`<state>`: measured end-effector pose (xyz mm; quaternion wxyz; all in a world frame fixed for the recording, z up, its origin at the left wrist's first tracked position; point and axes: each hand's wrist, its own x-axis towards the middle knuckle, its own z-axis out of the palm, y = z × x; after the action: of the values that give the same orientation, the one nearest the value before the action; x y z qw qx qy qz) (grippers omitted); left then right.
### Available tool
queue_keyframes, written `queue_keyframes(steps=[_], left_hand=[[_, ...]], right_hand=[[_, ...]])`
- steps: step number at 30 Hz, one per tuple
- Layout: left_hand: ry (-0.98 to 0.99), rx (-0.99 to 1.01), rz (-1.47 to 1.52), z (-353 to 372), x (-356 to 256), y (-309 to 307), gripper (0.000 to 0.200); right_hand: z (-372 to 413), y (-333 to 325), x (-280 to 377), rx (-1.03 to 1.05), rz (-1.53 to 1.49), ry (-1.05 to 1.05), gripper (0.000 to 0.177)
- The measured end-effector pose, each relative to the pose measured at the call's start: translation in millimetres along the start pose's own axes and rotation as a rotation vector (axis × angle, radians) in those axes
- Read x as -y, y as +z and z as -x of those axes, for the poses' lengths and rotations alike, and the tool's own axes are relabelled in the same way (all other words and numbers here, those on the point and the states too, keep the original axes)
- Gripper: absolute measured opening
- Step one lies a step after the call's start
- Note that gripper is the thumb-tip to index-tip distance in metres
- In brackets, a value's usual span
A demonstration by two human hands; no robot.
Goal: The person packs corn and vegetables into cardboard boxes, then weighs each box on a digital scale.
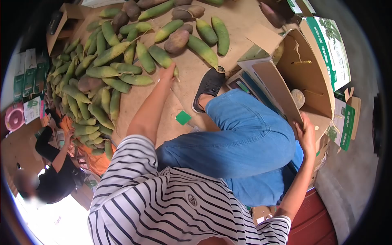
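My left hand [166, 74] is on the lower end of a green radish [160, 55], fingers closed round it, at the right edge of a big pile of green radishes [87, 90]. Some purplish-red ones, such as one near the top [177, 42], lie among them. At the right, my right hand [306, 131] grips the near edge of an open cardboard box [281, 87]. A pale, round radish end [298, 98] shows inside that box, and another pale shape is farther in, partly hidden by the flap.
My bent leg in blue trousers [245, 139] and black shoe [211, 83] lie between my hands on the brown cardboard surface [143, 110]. A green square [183, 117] is there too. Printed cartons [330, 49] stand at the right. Another person [61, 175] is at the lower left beside the pile.
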<state>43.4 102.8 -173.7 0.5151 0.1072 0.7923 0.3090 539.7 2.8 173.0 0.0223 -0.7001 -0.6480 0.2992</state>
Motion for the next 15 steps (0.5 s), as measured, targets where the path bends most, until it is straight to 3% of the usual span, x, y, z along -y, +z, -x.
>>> queue_keyframes(steps=[4, 6, 9, 12, 15], left_hand=[[-0.121, 0.442, 0.218, 62.7, -12.2, -55.0, 0.042], [-0.369, 0.401, 0.363, 96.9, -15.5, -69.8, 0.040], [-0.263, 0.438, 0.272, 176.3, -29.8, -71.6, 0.036], [0.156, 0.555, 0.055, 224.8, -49.1, -62.2, 0.036], [0.698, 0.565, -0.167, 270.8, -98.9, -36.5, 0.040]], right_hand=[[0.5, -1.9, 5.3, 0.005, 0.030, 0.040, 0.032], [1.1, -0.7, 7.6, -0.032, 0.032, 0.008, 0.025], [2.1, -0.4, 8.0, -0.050, 0.040, -0.004, 0.019], [1.6, 1.0, 9.2, -0.070, 0.024, -0.037, 0.019], [2.9, -0.9, 7.9, -0.084, 0.069, -0.041, 0.016]])
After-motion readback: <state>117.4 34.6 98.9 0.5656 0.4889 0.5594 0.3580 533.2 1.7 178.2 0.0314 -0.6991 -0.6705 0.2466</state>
